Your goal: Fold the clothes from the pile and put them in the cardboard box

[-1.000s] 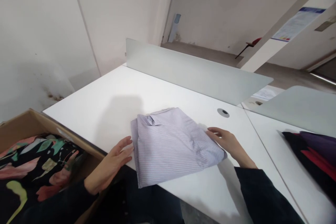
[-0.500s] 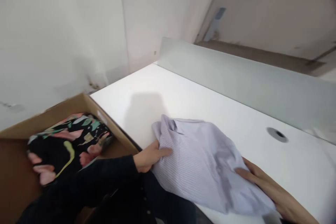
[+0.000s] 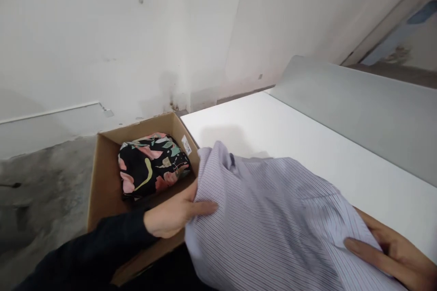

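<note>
A folded shirt with thin lilac stripes (image 3: 269, 223) fills the lower right, raised toward me and hiding the desk's near edge. My left hand (image 3: 179, 213) grips its left side, with the fingers pressed into the cloth. My right hand (image 3: 392, 252) holds the opposite side, with its fingers spread across the stripes. Below and to the left, a folded black garment with a floral print (image 3: 152, 166) lies inside an open cardboard box (image 3: 105, 191). A white tag sits on the garment's far corner. The shirt hides the box's right part.
A white desk (image 3: 259, 120) runs off to the right, backed by a tall grey divider panel (image 3: 358, 113). The box stands at the desk's left end, above a stained concrete floor (image 3: 37, 195). Marked white walls rise behind.
The view has swung left, bringing the box and floor into sight. Both hands have closed on the shirt, which has shifted left and toward me from its flat place on the desk.
</note>
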Available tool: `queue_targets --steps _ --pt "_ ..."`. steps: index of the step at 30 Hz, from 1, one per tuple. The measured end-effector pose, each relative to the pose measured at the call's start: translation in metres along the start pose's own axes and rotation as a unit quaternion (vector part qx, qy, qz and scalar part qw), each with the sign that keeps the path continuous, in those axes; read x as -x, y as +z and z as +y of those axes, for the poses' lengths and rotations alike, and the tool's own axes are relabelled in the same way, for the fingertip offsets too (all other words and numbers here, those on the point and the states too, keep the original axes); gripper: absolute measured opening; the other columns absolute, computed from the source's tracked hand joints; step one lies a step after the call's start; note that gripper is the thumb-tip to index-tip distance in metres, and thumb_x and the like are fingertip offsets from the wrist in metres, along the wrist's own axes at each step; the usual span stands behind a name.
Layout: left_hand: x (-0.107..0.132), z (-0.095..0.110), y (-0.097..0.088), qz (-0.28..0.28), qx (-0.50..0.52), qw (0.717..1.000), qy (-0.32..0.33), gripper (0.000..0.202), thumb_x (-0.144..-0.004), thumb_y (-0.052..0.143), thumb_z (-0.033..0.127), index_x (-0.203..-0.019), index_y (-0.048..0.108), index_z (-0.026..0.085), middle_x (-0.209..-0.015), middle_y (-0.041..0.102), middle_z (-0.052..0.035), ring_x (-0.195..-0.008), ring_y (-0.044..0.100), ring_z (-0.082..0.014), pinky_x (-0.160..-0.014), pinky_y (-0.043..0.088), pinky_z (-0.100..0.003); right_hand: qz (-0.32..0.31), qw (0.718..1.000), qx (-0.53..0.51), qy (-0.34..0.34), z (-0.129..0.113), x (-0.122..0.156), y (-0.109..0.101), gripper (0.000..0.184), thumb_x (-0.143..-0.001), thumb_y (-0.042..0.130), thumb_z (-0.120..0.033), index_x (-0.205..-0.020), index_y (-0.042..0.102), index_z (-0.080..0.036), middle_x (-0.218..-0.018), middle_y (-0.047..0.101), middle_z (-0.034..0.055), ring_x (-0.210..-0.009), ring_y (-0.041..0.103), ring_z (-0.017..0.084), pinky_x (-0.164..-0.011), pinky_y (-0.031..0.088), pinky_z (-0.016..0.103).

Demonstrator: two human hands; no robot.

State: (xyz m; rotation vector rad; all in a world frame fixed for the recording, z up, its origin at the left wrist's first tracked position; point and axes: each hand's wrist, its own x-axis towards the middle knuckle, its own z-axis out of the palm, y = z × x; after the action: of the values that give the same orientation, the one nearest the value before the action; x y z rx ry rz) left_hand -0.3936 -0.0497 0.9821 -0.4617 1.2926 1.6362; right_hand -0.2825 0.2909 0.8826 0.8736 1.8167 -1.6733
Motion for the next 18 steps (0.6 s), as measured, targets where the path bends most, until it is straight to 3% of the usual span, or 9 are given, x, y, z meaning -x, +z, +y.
queue_targets --steps 4,8,13,18 --pt "0.044 0.007 -0.042 0.127 0.015 0.991 0.023 0.077 -0.068 0.081 0.031 -0.138 0.048 0.024 -0.123 0.066 -0.0089 -0.111 0.062 -0.0301 -0.100 0.044 -0.044 -0.111 0.989 0.046 -0.086 -0.061 -0.025 0.054 0.067 -0.061 0.073 -0.055 -0.124 0.064 -0.034 -0.117 0.068 0.0121 -0.099 0.066 0.039 -0.085 0.058 0.051" --pt "0.065 -0.003 -0.084 0.262 0.049 0.963 0.035 0.079 -0.068 0.079 0.029 -0.140 0.046 0.023 -0.125 0.066 -0.0091 -0.114 0.061 -0.0302 -0.102 0.043 -0.042 -0.201 0.960 0.098 -0.167 -0.106 -0.045 0.118 0.065 -0.066 0.070 -0.049 -0.125 0.063 -0.023 -0.119 0.068 0.0120 -0.105 0.065 0.037 -0.092 0.054 0.049" --pt "0.072 -0.011 -0.127 0.344 0.055 0.936 0.051 0.078 -0.070 0.074 0.027 -0.142 0.044 0.021 -0.135 0.059 -0.0101 -0.123 0.055 -0.0297 -0.107 0.039 -0.041 -0.303 0.906 0.144 -0.259 -0.128 -0.075 0.182 0.056 -0.076 0.062 -0.042 -0.126 0.060 -0.017 -0.126 0.064 0.0104 -0.112 0.060 0.032 -0.101 0.045 0.046" --pt "0.078 0.007 -0.169 0.411 -0.040 0.901 0.134 0.074 -0.075 0.068 0.031 -0.143 0.041 0.023 -0.148 0.046 -0.0087 -0.136 0.042 -0.0285 -0.115 0.029 -0.039 -0.313 0.874 0.160 -0.334 -0.153 -0.122 0.236 0.050 -0.075 0.061 -0.034 -0.120 0.060 -0.012 -0.120 0.065 0.0119 -0.109 0.060 0.031 -0.098 0.045 0.045"
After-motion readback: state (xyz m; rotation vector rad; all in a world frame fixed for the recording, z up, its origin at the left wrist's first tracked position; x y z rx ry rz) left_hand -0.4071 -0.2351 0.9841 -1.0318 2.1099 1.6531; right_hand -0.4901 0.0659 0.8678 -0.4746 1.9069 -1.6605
